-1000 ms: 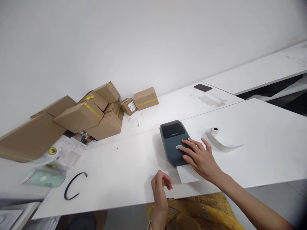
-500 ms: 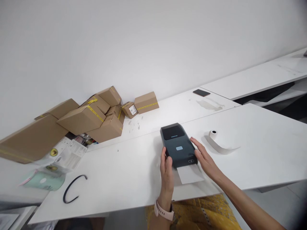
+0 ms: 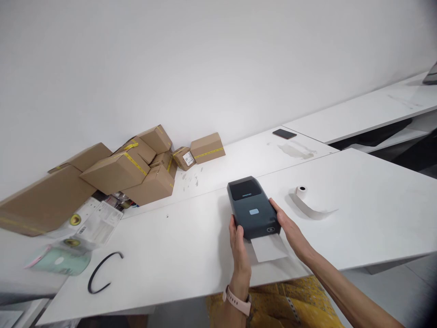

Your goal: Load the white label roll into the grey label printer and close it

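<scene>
Over on the left, boxes (image 3: 116,171) are heaped at the back of the bench (image 3: 164,255), presumably to be out of the way; a band (image 3: 97,271) lies nearer. The left hand (image 3: 240,248), partly curled, grips the near left corner of the printer (image 3: 251,221), likely because something that wide wants both sides held. A sheet (image 3: 269,248) pokes from its near end. The right hand (image 3: 290,230), fingers close together, clasps the right side, thumb hidden. Behind it lies a phone (image 3: 284,134); rightmost, a roll (image 3: 301,193), tail loose.
</scene>
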A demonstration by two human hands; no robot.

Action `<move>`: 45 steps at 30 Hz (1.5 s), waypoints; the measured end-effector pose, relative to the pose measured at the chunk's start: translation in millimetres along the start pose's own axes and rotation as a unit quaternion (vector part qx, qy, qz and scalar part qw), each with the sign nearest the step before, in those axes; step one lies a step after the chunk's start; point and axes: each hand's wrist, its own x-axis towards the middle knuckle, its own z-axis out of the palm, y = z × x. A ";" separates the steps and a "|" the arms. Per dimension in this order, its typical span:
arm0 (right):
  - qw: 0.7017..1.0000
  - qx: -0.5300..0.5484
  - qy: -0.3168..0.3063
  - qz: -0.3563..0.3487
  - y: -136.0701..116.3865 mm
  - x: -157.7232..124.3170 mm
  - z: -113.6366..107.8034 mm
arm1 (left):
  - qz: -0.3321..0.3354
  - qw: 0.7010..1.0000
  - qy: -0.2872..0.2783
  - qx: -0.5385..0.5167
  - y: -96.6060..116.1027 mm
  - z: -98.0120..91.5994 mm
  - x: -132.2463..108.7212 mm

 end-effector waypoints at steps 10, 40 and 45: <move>1.000 0.015 -0.008 0.008 -9.8 -0.8 -0.5 | 0.015 1.000 0.004 0.014 -4.9 -2.5 -0.2; 0.950 -0.275 0.061 -0.136 -153.0 210.1 31.1 | 0.066 0.963 0.001 0.260 21.5 5.8 113.8; 0.931 -0.255 0.105 -0.239 -141.2 192.6 29.3 | 0.085 0.935 0.036 0.342 24.5 15.5 122.2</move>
